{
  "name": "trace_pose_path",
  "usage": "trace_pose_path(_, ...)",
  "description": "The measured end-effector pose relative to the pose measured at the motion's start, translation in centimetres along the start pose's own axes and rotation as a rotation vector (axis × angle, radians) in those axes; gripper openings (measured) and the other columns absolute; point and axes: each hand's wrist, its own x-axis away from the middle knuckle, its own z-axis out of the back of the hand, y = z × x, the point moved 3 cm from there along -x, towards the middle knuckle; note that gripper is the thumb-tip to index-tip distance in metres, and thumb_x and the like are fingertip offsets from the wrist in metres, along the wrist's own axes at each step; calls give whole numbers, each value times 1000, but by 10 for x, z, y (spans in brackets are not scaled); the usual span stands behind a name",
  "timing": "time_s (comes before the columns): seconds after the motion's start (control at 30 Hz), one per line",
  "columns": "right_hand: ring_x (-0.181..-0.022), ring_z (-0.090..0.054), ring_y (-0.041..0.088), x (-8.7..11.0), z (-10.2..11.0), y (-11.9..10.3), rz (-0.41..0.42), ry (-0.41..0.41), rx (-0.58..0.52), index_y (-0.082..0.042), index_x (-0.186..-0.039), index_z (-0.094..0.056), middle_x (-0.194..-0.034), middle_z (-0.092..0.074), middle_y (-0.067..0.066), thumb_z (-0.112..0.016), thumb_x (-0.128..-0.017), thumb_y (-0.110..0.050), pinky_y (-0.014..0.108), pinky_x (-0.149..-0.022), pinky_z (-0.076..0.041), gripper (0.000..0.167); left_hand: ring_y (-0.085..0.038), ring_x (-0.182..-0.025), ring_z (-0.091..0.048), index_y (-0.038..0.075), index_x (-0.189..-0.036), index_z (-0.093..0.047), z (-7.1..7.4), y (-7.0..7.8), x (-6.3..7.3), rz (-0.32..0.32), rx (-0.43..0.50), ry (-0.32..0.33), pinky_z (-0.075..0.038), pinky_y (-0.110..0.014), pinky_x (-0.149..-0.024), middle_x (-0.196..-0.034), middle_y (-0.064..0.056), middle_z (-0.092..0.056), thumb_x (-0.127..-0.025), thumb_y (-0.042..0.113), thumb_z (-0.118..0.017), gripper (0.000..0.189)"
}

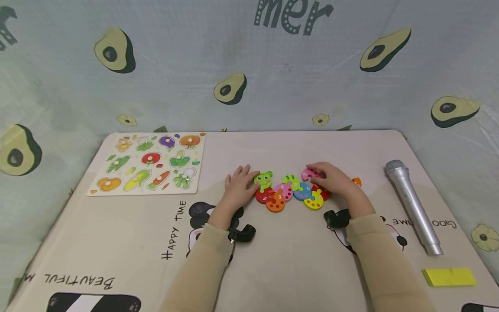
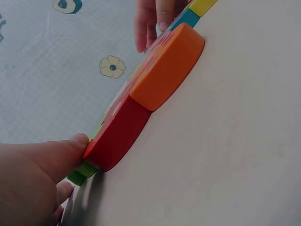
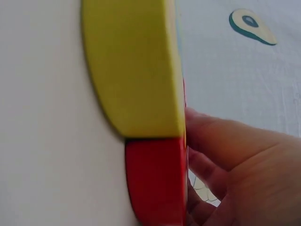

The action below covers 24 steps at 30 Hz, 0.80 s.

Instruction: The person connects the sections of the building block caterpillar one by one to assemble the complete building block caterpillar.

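A caterpillar puzzle of thick, round, coloured pieces lies on the table. Its green head (image 1: 264, 179), with a face, is at the left end above a red piece (image 1: 264, 196) and an orange piece (image 1: 275, 202). My left hand (image 1: 239, 186) is beside the head with fingers spread, its thumb touching the edge there. At the other end, my right hand (image 1: 331, 177) pinches a pink piece (image 1: 309, 174) between thumb and index finger. A dark red piece (image 1: 322, 192) lies partly under that hand, beside a yellow piece (image 3: 131, 70).
A vegetable puzzle board (image 1: 146, 164) lies at the back left. On the right are a silver microphone (image 1: 413, 206) and a yellow block (image 1: 449, 277). A small orange piece (image 1: 357, 181) shows behind the right wrist. An avocado-print cloth (image 1: 171, 56) hangs behind the table.
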Motion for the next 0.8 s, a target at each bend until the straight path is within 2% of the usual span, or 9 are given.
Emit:
trace_pose_path(0.13, -129, -31, 37, -1, -1, 2, -3, 17, 3, -11, -139, -37, -140, -36, 18, -56, -90, -24, 53, -102, -32, 54, -30, -140, -14, 21, -133, -48, -1, 0, 0, -2, 1, 3, -4, -59, -108, -149, -9, -28, -90, 32, -53, 44)
trace_pose_path(0.3, -129, -29, 38, 0, -2, 2, 24, -29, -70, -13, -143, -28, -145, -30, 19, -54, -89, -17, 53, -100, -35, 60, -29, -140, -14, 21, -133, -48, -1, 0, 0, -3, 2, 4, -4, -58, -108, -149, -9, -28, -90, 32, -53, 44)
trace_pose_path(0.43, -124, -33, 37, 1, -3, 1, 9, -51, -87, -16, -143, -30, -143, -32, 19, -51, -91, -17, 52, -97, -39, 56, -30, -140, -14, 21, -133, -48, 0, 0, 0, 0, 7, 5, -4, -58, -108, -148, -9, -28, -90, 31, -53, 45)
trace_pose_path(0.57, -127, -31, 39, 0, -2, -1, -9, -39, -63, -14, -142, -31, -142, -33, 20, -51, -92, -20, 54, -100, -34, 54, -30, -140, -13, 21, -133, -48, 0, 0, 0, 2, 10, 7, -4, -58, -108, -149, -9, -28, -90, 31, -54, 45)
trace_pose_path(0.8, -131, -26, 39, -3, -1, -2, -8, -46, -37, -13, -143, -27, -144, -29, 20, -55, -90, -22, 55, -103, -28, 60, -29, -140, -13, 22, -133, -47, -1, -1, -1, 4, 8, -2, -3, -58, -108, -149, -9, -27, -90, 32, -53, 45)
